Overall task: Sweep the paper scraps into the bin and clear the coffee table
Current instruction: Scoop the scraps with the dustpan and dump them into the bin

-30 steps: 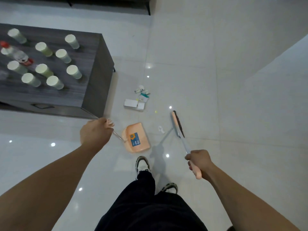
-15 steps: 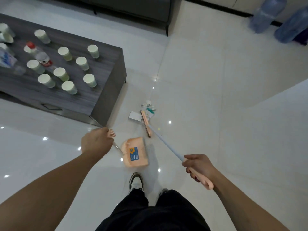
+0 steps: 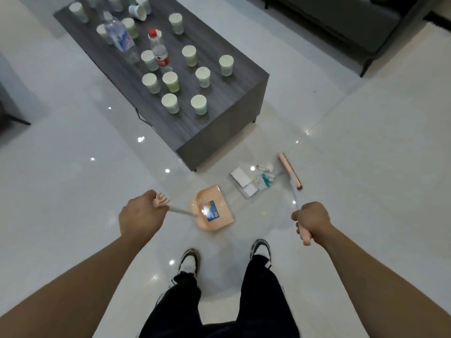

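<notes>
Left hand (image 3: 141, 215) clenched on the thin handle of a peach plastic dustpan (image 3: 212, 208) lying on glossy tile. Right hand (image 3: 311, 219) clenched on the broom (image 3: 290, 170) handle. Crumpled scraps (image 3: 253, 178) lie between pan and bristle head, near the wood-grain table (image 3: 219, 123).

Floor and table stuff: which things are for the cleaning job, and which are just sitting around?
For the job: broom in the right hand; dustpan in the left hand; paper scraps; cups and bottles on the coffee table.

Just sitting around: sofa.
</notes>
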The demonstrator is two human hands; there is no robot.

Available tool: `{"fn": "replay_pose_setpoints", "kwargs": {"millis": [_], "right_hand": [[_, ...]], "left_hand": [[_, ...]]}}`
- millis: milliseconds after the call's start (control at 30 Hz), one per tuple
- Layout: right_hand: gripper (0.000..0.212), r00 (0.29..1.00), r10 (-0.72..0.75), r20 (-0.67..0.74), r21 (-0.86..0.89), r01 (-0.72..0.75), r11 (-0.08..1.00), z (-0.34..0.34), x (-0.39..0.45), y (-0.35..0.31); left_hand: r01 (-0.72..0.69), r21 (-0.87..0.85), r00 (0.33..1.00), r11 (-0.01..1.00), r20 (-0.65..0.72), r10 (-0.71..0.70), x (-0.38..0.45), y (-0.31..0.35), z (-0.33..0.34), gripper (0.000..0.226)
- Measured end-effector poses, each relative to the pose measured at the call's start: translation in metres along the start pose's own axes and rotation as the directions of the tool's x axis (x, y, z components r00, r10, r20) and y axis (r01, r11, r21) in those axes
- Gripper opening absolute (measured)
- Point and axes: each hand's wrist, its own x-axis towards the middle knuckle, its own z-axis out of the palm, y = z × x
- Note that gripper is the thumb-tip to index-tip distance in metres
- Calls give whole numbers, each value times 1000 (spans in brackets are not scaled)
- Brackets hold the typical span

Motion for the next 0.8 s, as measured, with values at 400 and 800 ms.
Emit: {"fn": "replay_pose_setpoints", "kwargs": {"millis": [400,800], "right_hand": [[69,866,111,488,-243,12,970,-11,-26,16],[54,912,20,410,-10,-18,1000,-22,-70,59]], "left_hand": [[-30,142,997,989,-70,41,-3,37,12,18],[-92,118,994,989,-51,98,-8,4,7,17]]}}
